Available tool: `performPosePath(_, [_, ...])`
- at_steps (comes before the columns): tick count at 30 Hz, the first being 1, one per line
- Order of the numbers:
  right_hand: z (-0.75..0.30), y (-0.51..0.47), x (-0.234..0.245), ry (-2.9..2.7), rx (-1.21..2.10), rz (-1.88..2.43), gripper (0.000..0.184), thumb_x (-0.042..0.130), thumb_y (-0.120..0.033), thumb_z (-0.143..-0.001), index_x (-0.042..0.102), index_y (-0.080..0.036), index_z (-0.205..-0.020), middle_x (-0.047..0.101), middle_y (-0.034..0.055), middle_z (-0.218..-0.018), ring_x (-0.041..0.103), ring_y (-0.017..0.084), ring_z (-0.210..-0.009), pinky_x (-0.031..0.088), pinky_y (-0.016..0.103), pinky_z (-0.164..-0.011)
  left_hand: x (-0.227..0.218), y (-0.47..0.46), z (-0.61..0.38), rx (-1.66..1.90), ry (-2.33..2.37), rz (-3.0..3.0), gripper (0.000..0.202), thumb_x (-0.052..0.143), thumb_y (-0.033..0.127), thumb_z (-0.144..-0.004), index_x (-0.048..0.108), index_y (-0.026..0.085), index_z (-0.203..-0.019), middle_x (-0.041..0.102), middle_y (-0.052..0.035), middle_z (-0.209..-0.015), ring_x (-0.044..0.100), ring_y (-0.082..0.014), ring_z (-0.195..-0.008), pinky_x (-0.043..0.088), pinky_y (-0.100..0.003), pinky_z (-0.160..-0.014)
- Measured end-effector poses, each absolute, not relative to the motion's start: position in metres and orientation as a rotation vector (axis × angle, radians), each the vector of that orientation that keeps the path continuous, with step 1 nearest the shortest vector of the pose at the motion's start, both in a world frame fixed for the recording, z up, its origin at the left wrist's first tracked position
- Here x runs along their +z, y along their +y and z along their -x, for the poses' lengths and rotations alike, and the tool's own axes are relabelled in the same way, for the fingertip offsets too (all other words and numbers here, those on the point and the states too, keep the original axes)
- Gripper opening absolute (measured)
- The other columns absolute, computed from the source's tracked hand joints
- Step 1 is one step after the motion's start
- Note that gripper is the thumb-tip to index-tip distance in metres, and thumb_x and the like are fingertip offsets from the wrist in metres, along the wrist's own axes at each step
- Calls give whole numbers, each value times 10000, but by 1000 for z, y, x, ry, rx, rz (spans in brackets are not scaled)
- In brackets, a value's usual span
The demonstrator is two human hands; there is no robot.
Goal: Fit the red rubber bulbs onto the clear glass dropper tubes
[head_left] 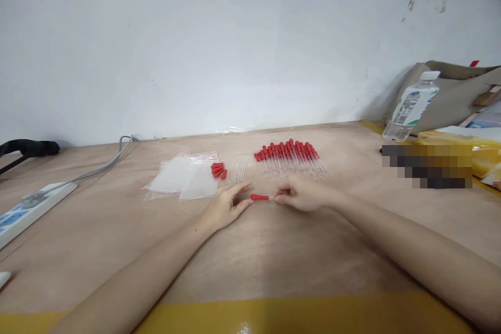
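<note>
My right hand (299,194) pinches the glass end of a dropper with a red rubber bulb (260,197), held just above the table. My left hand (227,206) rests beside it, fingers loosely curled, fingertips at the red bulb. Behind the hands lies a row of several finished droppers with red bulbs (288,158). A few loose red bulbs (218,169) and several bare glass tubes (238,168) lie further left, next to a stack of clear plastic bags (183,178).
A white power strip (29,209) with a grey cable lies at the left. A plastic water bottle (413,105), a cardboard box (457,88) and yellow packages (469,141) stand at the right. A white wall runs behind the wooden table (274,255).
</note>
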State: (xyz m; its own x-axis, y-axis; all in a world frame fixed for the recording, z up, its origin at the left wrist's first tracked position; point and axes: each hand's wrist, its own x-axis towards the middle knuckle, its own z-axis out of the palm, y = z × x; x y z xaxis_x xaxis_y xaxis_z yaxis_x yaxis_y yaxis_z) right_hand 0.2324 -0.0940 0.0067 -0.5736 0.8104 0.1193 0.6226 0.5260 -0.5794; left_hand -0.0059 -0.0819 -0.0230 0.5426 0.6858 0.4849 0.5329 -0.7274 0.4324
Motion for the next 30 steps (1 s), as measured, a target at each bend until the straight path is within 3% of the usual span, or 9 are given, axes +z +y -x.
performPosePath(2, [-251, -79, 11, -2203, 1048, 1251, 158, 531, -273, -768, 638, -175, -704, 651, 24, -650, 567, 122, -561, 405, 221, -481, -20, -84, 6, 863, 1005, -2535, 405, 552, 329, -793, 524, 177, -1168, 614, -101, -1098, 585, -211, -979, 493, -347, -793])
performPosePath(4, [-264, -63, 11, -1878, 1084, 1406, 195, 557, -312, -746, 605, -158, -637, 651, 48, -651, 568, 119, -541, 405, 214, -449, -18, -85, 5, 734, 899, -2575, 370, 536, 331, -805, 552, 191, -1147, 578, -99, -1169, 529, -224, -1084, 449, -392, -888])
performPosePath(7, [-267, -42, 8, -1632, 862, 1613, 242, 534, -336, -753, 561, -157, -591, 626, 56, -582, 563, 122, -503, 430, 228, -471, -16, -84, 3, 641, 779, -2620, 363, 522, 319, -818, 553, 189, -1155, 558, -103, -1197, 468, -224, -1159, 362, -443, -979])
performPosePath(12, [-246, -14, 6, -1664, 264, 1884, 321, 495, -362, -748, 537, -177, -489, 584, 54, -524, 582, 172, -589, 427, 263, -574, -18, -82, 3, 643, 745, -2607, 367, 513, 299, -827, 533, 198, -1180, 541, -98, -1216, 459, -214, -1170, 354, -441, -991])
performPosePath(18, [-237, 3, 2, -1630, 190, 1999, 219, 518, -327, -715, 620, -151, -634, 632, 113, -692, 594, 222, -685, 426, 302, -585, -19, -81, 4, 628, 761, -2623, 370, 499, 310, -834, 534, 188, -1182, 546, -99, -1212, 453, -206, -1175, 344, -420, -1004])
performPosePath(22, [-235, 0, 1, -1640, 118, 2041, 258, 510, -380, -726, 635, -154, -735, 639, 134, -794, 594, 261, -770, 435, 354, -627, -19, -80, 4, 630, 763, -2619, 369, 499, 313, -833, 536, 192, -1181, 547, -90, -1213, 454, -198, -1174, 345, -403, -1007])
performPosePath(30, [-176, -15, -1, -1927, 83, 1858, 274, 460, -453, -771, 624, -234, -786, 654, 45, -855, 587, 237, -867, 427, 358, -717, -19, -84, 1, 649, 775, -2673, 339, 477, 311, -845, 560, 179, -1146, 581, -88, -1165, 498, -203, -1118, 395, -377, -952])
